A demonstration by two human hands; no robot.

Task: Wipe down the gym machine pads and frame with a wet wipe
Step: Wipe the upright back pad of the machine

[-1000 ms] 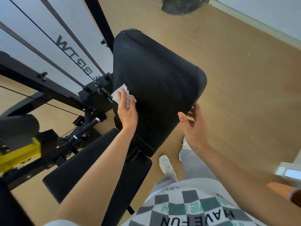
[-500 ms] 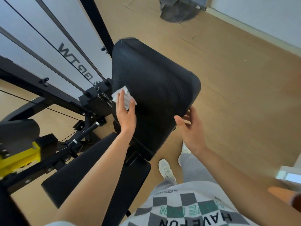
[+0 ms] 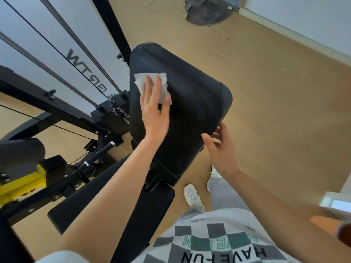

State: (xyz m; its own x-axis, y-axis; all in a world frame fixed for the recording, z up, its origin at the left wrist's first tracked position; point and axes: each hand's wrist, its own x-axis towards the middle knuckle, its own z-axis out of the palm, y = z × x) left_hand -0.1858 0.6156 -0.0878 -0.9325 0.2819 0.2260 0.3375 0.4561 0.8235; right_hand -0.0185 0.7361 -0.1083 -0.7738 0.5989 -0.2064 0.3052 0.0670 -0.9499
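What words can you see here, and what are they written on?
"HAVE FUN": black, on the checked shirt, upside down.
"HAVE": green, same shirt; the rest is blurred.
"BRTW": on the machine's white panel, sideways; first letter uncertain.
Small print near the shirt's edge: too small to read.

Bright even daylight, soft shadows; wide-angle bending at edges, slight motion blur.

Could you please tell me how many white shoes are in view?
2: one shoe beside the seat pad, the other shoe right of it, partly hidden by the trouser leg.
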